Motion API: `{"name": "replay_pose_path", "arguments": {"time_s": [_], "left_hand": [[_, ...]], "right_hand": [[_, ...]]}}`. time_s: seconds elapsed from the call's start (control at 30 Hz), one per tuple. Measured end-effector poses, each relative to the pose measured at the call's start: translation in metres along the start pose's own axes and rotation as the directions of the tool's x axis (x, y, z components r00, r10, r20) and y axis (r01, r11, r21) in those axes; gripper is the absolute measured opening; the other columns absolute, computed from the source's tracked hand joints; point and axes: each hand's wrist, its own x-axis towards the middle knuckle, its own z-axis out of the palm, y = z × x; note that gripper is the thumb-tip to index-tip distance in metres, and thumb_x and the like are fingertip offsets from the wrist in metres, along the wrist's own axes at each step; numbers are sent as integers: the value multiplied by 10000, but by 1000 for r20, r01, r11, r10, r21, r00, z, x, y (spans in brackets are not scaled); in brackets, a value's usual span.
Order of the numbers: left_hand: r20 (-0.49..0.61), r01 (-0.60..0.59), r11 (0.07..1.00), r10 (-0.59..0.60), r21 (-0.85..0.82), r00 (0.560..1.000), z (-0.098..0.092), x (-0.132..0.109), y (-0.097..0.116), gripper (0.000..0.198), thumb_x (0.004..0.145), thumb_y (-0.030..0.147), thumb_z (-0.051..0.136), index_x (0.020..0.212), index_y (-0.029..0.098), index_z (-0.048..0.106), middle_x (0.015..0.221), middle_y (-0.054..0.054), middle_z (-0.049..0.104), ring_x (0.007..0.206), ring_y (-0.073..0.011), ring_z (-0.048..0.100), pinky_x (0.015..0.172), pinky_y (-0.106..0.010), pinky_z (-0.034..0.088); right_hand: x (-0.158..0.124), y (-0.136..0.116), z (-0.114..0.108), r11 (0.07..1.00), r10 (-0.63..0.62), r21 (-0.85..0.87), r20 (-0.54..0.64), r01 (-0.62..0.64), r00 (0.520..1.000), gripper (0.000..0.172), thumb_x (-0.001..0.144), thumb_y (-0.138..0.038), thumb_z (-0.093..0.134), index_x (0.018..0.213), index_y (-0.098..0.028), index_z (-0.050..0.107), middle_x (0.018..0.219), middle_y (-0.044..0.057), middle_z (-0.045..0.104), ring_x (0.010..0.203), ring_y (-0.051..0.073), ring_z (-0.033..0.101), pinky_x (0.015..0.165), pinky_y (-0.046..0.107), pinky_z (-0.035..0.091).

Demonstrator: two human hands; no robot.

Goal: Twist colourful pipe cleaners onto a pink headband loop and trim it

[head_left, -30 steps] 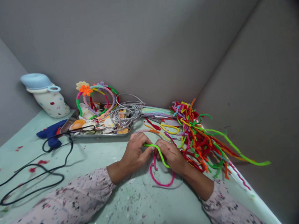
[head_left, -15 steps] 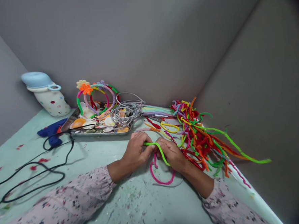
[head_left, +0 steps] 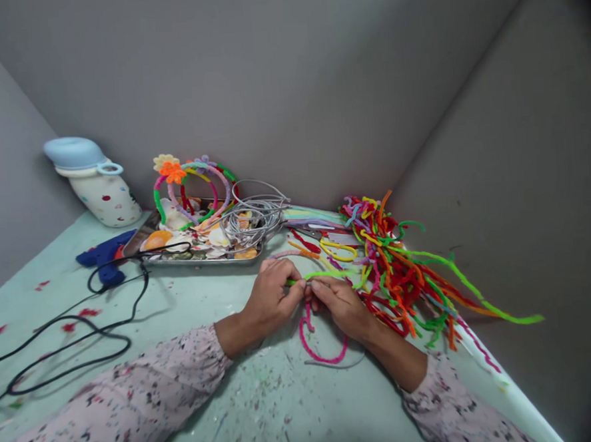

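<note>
My left hand (head_left: pixel 275 295) is closed, thumb and fingers pinching a bright green pipe cleaner (head_left: pixel 323 273) against a thin grey wire. The pipe cleaner's loose end reaches right, passing behind my right hand (head_left: pixel 339 304). That hand is also closed, its thumb and fingertips on the wire close to my left fingertips; whether it grips the pipe cleaner too is hidden. Below the hands hangs a curved pink pipe cleaner (head_left: pixel 325 360), with a bare grey wire arc (head_left: pixel 352 364) beside it. Beyond my fingers curves a pale pink and orange fuzzy strip (head_left: pixel 305 252).
A metal tray (head_left: pixel 202 261) holds shells, coiled wire (head_left: pixel 255 213) and fuzzy hoops (head_left: pixel 226 182). Left of it are a blue glue gun (head_left: pixel 105 256), its black cord (head_left: pixel 127 338) and a bottle (head_left: pixel 106 199). Tangled pipe cleaners (head_left: pixel 403 274) and yellow-handled scissors (head_left: pixel 338 250) lie right.
The green pipe cleaner's loose end has swung from in front of my right hand to behind it, now pointing right. Both hands stay nearly in place.
</note>
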Motion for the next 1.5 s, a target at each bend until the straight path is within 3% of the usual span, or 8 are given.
{"name": "replay_pose_path", "arguments": {"time_s": [0.27,0.43,0.57,0.77,0.93,1.17,1.5], "left_hand": [[6,19,1000,-19,-12,1000,1,0,1,172,867,201,470,697,182,488,704,10,563,720,-159,504,790,-354,359],[23,9,1000,-8,-27,1000,0,0,1,128,892,261,480,805,188,540,804,-16,612,805,-180,534,836,-368,366],[-40,5,1000,-4,18,999,-2,1,1,98,878,255,500,932,189,549,932,-49,609,921,-208,530,864,-373,367],[11,-14,998,14,61,1000,-2,2,0,148,920,248,447,866,197,575,880,-28,616,884,-197,538,866,-372,354],[20,-38,999,38,33,999,-1,1,1,119,912,224,465,861,192,568,866,-24,619,869,-189,542,849,-367,347],[24,-34,998,33,54,999,-2,0,1,120,903,225,463,840,194,560,848,-30,617,860,-196,540,842,-375,358],[27,-63,996,61,58,998,-1,-1,2,106,900,212,468,838,193,552,848,-32,614,867,-198,533,843,-377,357]], "right_hand": [[1,0,0,998,-39,-43,-6,39,999,375,945,-434,435,732,-173,600,662,-3,525,610,133,499,613,267,404],[2,2,0,995,50,93,-115,-39,992,334,919,-442,481,763,-173,604,620,-12,535,564,131,494,577,269,403],[3,2,0,984,91,168,-189,-59,978,336,896,-461,504,786,-166,620,624,-6,555,542,125,493,534,262,394],[1,1,1,996,82,62,-326,-65,942,261,828,-435,604,908,-186,612,648,-8,599,547,139,531,519,264,434],[1,4,2,999,4,-39,-393,-21,919,230,795,-397,653,884,-187,626,826,53,677,730,189,645,673,316,529],[0,5,2,983,-62,-182,-428,-19,902,213,794,-370,656,859,-167,663,786,69,687,694,192,648,618,297,526],[2,-1,1,989,-42,-149,-363,-14,931,146,790,-317,607,752,-179,636,700,35,647,663,182,605,567,273,464]]}}
